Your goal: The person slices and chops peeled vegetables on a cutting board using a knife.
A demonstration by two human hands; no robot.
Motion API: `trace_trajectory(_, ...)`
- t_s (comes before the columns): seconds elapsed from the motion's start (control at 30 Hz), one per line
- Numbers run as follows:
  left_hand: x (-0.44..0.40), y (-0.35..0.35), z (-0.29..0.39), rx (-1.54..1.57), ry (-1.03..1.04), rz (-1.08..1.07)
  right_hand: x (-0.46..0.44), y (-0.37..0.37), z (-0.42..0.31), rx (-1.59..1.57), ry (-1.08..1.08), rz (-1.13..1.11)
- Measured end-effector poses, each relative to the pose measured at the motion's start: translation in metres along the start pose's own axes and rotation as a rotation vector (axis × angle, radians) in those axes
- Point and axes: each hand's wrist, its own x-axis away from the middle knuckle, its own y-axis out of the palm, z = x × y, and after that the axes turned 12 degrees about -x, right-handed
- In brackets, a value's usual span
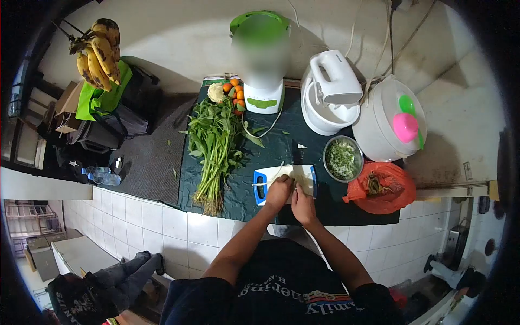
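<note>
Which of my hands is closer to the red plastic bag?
Right. Your right hand is at the cutting board, left of the red plastic bag; your left hand is farther left, beside it.

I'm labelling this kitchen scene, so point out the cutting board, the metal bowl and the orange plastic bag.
Cutting board [309, 174]: head view, white surface.
Metal bowl [342, 180]: head view, lower rim.
Orange plastic bag [382, 204]: head view, lower side.

The left hand [278, 192] and right hand [302, 206] are close together at a blue-and-white cutting board [260, 176]. Left of it, rooted leafy greens [210, 162] lie on the dark-covered surface [242, 203]; right sit a metal bowl [325, 161] of chopped greens [343, 155] and a red plastic bag [398, 203].
</note>
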Motion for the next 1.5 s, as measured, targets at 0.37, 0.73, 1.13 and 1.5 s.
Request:
trace_trajectory(0.37,0.0,-0.002,0.003,0.009,-0.042,-0.001,-0.016,0.001,0.002,-0.003,-0.078,0.043)
trace_trajectory(0.73,-0.001,-0.005,0.006,0.03,-0.04,0.009,-0.013,0.005,-0.001,0.022,-0.027,0.032)
trace_trajectory(1.13,0.003,-0.004,0.005,0.077,-0.063,0.028,0.015,0.005,0.009,-0.015,-0.063,0.053)
trace_trajectory(1.5,-0.004,0.012,0.001,-0.148,0.054,-0.04,0.0,-0.002,0.01,-0.006,-0.042,0.099)
